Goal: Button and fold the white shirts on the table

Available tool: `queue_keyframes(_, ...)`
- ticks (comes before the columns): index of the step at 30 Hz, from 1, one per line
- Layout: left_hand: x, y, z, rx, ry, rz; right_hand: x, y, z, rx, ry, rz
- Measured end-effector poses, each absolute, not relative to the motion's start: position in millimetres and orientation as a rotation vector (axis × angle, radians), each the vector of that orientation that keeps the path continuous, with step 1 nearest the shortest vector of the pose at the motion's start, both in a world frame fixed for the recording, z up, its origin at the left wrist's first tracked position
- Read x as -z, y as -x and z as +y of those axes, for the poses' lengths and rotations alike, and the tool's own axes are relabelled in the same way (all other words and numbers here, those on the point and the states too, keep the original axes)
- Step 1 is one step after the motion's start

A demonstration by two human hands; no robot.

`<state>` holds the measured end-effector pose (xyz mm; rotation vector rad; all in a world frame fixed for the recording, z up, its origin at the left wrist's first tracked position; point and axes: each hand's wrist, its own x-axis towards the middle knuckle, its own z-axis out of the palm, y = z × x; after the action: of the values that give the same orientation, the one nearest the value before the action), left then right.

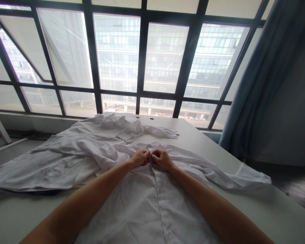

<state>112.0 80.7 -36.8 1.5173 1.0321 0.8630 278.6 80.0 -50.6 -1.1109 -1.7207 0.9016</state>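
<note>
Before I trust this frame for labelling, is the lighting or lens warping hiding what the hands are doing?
Head view: strong backlight from the window washes out the panes and leaves the forearms dim; the frame bars bow outward, a wide-lens warp; left hand and right hand stay sharp, pinching the white shirt at its placket, though the white-on-white folds are low in contrast.

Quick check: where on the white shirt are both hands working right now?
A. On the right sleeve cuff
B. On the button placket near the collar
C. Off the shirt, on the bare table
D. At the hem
B: the left hand and right hand pinch the white shirt together on its buttoned front strip, just below the collar.
</note>
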Motion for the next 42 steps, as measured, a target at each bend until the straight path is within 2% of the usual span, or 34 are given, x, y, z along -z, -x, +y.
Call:
queue_keyframes(9, 36, -115, 82, -0.846, -1.470, 1.152, 50, -277, 74, -0.467, 1.174, -1.916)
queue_keyframes(19, 39, -114, 84, -0.849, -1.546, 1.212, 46, -274, 66, -0.222, 1.222, -2.063)
queue_keyframes(42, 36, -109, 81, -0.882, -1.442, 1.057, 45, -277, 71, -0.198, 1.040, -2.059)
